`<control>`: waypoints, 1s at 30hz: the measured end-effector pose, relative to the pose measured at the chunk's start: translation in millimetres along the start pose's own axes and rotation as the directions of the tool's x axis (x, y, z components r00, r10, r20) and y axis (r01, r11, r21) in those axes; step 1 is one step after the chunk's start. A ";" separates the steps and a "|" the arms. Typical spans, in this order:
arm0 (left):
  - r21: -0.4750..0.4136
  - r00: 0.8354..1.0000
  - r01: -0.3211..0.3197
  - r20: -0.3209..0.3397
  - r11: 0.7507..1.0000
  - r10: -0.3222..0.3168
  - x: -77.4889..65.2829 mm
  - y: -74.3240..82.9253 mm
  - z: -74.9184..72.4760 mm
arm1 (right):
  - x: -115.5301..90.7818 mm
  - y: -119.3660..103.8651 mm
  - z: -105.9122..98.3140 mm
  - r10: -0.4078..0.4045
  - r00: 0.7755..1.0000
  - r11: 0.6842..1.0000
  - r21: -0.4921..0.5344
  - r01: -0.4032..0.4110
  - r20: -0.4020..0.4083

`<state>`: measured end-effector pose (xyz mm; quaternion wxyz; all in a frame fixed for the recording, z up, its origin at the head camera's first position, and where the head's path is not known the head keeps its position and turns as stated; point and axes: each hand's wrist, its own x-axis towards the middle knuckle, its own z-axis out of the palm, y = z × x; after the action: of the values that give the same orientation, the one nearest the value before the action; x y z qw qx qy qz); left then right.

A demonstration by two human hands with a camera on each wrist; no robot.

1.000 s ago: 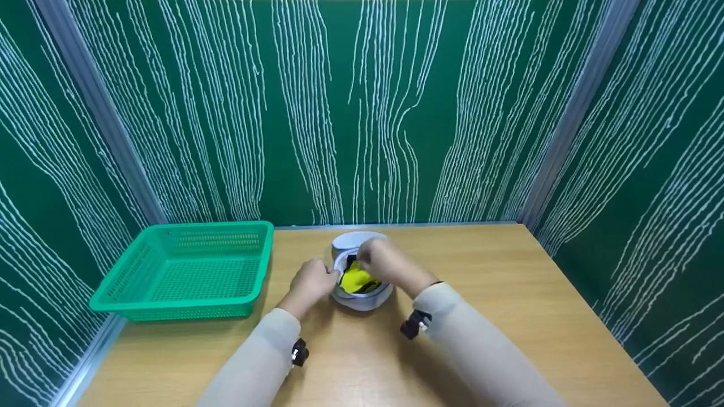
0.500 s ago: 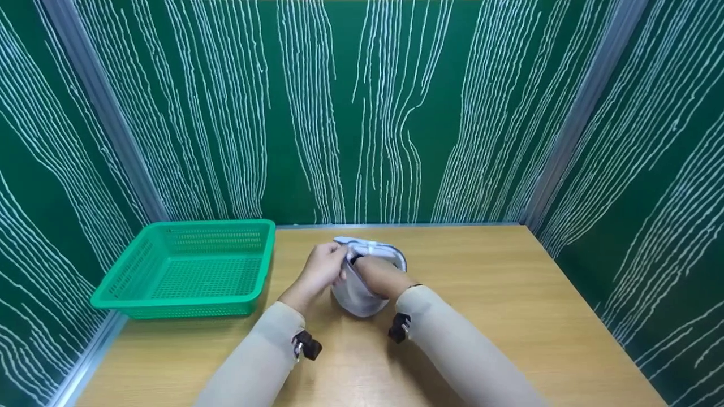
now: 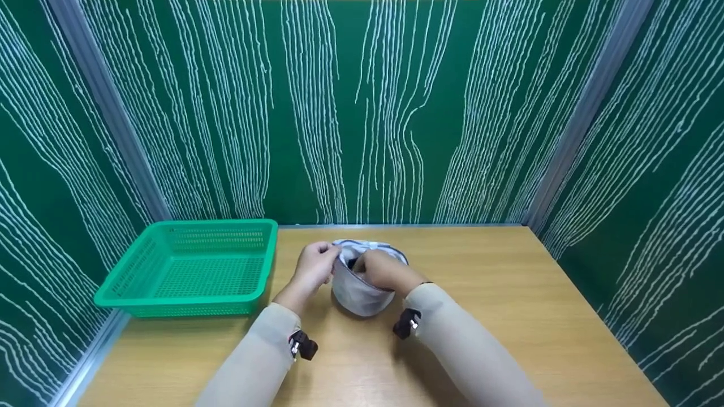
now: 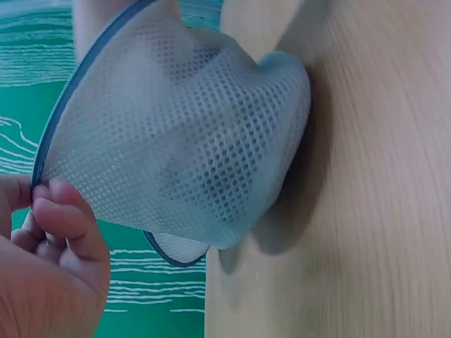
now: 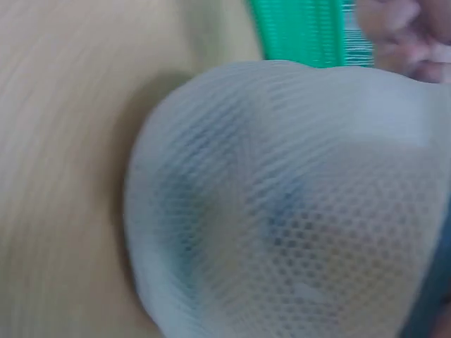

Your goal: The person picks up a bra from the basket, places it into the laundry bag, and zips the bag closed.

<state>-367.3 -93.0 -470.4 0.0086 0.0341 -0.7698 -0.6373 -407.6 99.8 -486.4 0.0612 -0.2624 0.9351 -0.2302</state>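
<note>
A whitish mesh laundry bag point(image 3: 362, 297) with a dark-edged rim stands on the table, its mouth turned up. My left hand point(image 3: 314, 264) pinches the left side of that rim; in the left wrist view the thumb and fingers point(image 4: 65, 215) meet at the dark edging. My right hand point(image 3: 386, 272) reaches into the mouth from the right, its fingertips hidden inside. Beside them a bit of something dark point(image 3: 352, 264) shows within the bag. Through the mesh point(image 5: 296, 211) in the right wrist view only blurred darker patches appear, and I cannot tell what the right hand holds.
A green plastic basket point(image 3: 184, 308) with perforated sides stands to the left on the wooden table point(image 3: 498, 316). Green walls point(image 3: 384, 113) with wavy white lines rise behind the table and at both sides.
The right hand was above the bag's mouth, where a yellow and black thing showed; it has since gone inside. The left hand has raised the rim, and the yellow is out of sight.
</note>
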 end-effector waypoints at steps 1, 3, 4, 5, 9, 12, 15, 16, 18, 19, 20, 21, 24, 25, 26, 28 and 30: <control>0.010 1.000 0.001 -0.015 1.000 -0.001 0.7 -1.4 -0.1 | -0.1 -1.4 -3.2 0.022 0.999 1.000 0.023 -0.021 -0.026; 0.023 0.999 0.004 -0.041 1.000 -0.003 2.6 -3.9 -0.8 | 0.2 -2.9 -10.8 0.076 0.993 0.993 0.096 -0.068 -0.086; 0.026 0.999 0.001 -0.047 1.000 0.000 3.5 -5.1 -1.1 | 0.6 -2.8 -15.0 0.103 0.988 0.987 0.135 -0.088 -0.115; 0.026 0.999 0.002 -0.048 1.000 0.000 4.3 -6.0 -1.4 | 1.0 -2.0 -19.6 0.128 0.981 0.979 0.178 -0.102 -0.145; 0.005 0.999 0.016 -0.040 1.000 -0.015 8.0 -9.3 -3.2 | 3.5 10.3 -34.7 0.222 0.929 0.941 0.316 -0.125 -0.295; -0.026 0.999 0.028 -0.043 0.999 -0.029 10.4 -11.5 -5.0 | 4.7 26.3 -39.0 0.319 0.875 0.893 0.424 -0.149 -0.363; -0.058 0.998 0.032 -0.050 0.998 -0.035 12.1 -13.7 -5.7 | 4.0 42.8 -35.5 0.426 0.844 0.807 0.559 -0.193 -0.325; -0.070 0.998 0.032 -0.050 0.997 -0.035 12.6 -14.0 -6.1 | 4.2 47.9 -33.2 0.457 0.840 0.771 0.601 -0.211 -0.292; -0.086 0.998 0.037 -0.048 0.996 -0.041 13.5 -14.7 -6.3 | 3.5 56.0 -28.8 0.497 0.841 0.707 0.662 -0.249 -0.214; -0.093 0.998 0.037 -0.048 0.995 -0.041 13.8 -15.1 -6.0 | 3.3 59.5 -26.5 0.508 0.845 0.674 0.688 -0.268 -0.169; -0.099 0.998 0.038 -0.050 0.994 -0.044 13.9 -15.4 -5.7 | 3.4 62.6 -24.4 0.513 0.850 0.641 0.714 -0.283 -0.123; -0.097 0.998 0.042 -0.052 0.994 -0.047 13.8 -15.7 -5.2 | 3.6 65.7 -22.4 0.513 0.855 0.600 0.745 -0.291 -0.078; -0.067 0.997 0.048 -0.057 0.997 -0.052 13.6 -16.1 -3.2 | 4.3 72.8 -18.8 0.494 0.869 0.491 0.815 -0.309 0.032; -0.056 0.997 0.051 -0.057 0.997 -0.054 13.6 -15.8 -2.4 | 4.6 74.6 -18.1 0.486 0.871 0.454 0.832 -0.319 0.068; -0.045 0.997 0.057 -0.054 0.997 -0.059 13.5 -15.2 -1.9 | 4.9 76.0 -17.9 0.477 0.873 0.426 0.844 -0.327 0.098; -0.028 0.997 0.058 -0.048 0.998 -0.059 13.9 -13.9 -0.8 | 5.9 77.3 -18.8 0.461 0.876 0.391 0.854 -0.343 0.141; -0.031 0.997 0.062 -0.040 0.998 -0.063 14.5 -12.4 0.0 | 7.0 77.2 -20.1 0.439 0.882 0.374 0.858 -0.351 0.170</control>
<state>-381.2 -96.2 -483.1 0.0049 0.0712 -0.7586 -0.6477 -454.0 162.5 -504.3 0.1977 0.0470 0.7228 -0.6605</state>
